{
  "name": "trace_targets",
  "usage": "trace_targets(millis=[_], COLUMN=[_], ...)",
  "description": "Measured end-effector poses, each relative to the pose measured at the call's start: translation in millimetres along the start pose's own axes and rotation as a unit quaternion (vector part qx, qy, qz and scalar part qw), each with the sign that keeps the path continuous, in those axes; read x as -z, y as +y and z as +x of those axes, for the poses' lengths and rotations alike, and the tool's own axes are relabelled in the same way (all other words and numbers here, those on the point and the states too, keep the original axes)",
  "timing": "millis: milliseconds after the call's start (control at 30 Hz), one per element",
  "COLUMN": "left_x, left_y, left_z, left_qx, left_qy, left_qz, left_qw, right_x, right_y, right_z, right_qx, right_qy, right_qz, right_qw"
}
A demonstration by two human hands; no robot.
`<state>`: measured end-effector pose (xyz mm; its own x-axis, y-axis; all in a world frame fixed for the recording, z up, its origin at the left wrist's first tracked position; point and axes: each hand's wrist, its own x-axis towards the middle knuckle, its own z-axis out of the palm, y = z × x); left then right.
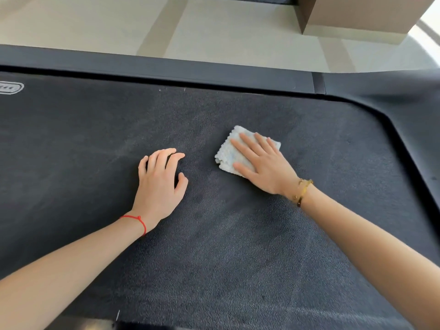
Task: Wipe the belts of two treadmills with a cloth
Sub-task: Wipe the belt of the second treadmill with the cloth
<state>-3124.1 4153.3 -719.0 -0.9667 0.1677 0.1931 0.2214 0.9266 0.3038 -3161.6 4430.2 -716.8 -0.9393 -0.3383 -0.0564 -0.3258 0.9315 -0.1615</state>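
We press our flat, open right hand [262, 163] on the folded white fluffy cloth [232, 151] to scrub the dark textured treadmill belt [238, 246], while our left hand [159, 182], loosely curled and holding nothing, braces us.

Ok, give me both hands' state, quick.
Left hand: open, fingers bent, resting on the treadmill belt, holding nothing.
Right hand: open, pressing the white cloth flat.

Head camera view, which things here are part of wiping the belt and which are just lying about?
Part of the job:
- cloth, flat under the right hand
- treadmill belt
- left hand, fingertips resting on the belt

Just there:
- side rail
- tan box on the floor
- belt logo
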Motion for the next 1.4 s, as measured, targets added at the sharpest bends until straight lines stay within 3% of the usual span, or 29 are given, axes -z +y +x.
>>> trace_targets(millis=[267, 367, 567, 633, 733, 867, 967, 1100, 1300, 1400], left_x=[-1, 0, -2, -2, -4, -3, -1, 4, 8, 7], left_y=[-1, 0, 0, 0, -1, 0, 3, -2, -20, -23], left_z=[1, 1, 1, 0, -1, -1, -5, -9, -15, -17], left_qx=[-0.001, -0.001, -0.001, -0.001, 0.001, 0.009, 0.016, 0.018, -0.015, -0.017], left_qy=[0.004, 0.0, 0.003, 0.005, -0.002, -0.014, -0.02, -0.037, -0.037, -0.03], left_qz=[-0.004, -0.004, -0.005, -0.007, -0.006, 0.013, 0.05, 0.041, -0.003, -0.016], left_qw=[1.0, 1.0, 1.0, 1.0, 1.0, 1.0, 0.998, 0.998, 0.999, 0.999], right_x=[20, 15, -2, -2, 5, 20, 24, 16, -10, -6], right_y=[97, 76, -5, -7, 23, 71, 66, 4, -66, -39], right_z=[63, 60, -12, -21, 2, 64, 101, 109, 35, 25], right_qx=[-0.231, -0.218, -0.005, 0.018, -0.025, -0.166, -0.197, -0.1, 0.103, 0.092], right_qy=[0.0, 0.007, 0.024, 0.014, 0.02, 0.016, 0.001, -0.001, -0.015, -0.012], right_qz=[0.022, 0.03, -0.009, 0.004, -0.007, 0.022, 0.045, -0.001, -0.019, -0.014], right_qw=[0.973, 0.975, 1.0, 1.0, 0.999, 0.986, 0.979, 0.995, 0.994, 0.996])
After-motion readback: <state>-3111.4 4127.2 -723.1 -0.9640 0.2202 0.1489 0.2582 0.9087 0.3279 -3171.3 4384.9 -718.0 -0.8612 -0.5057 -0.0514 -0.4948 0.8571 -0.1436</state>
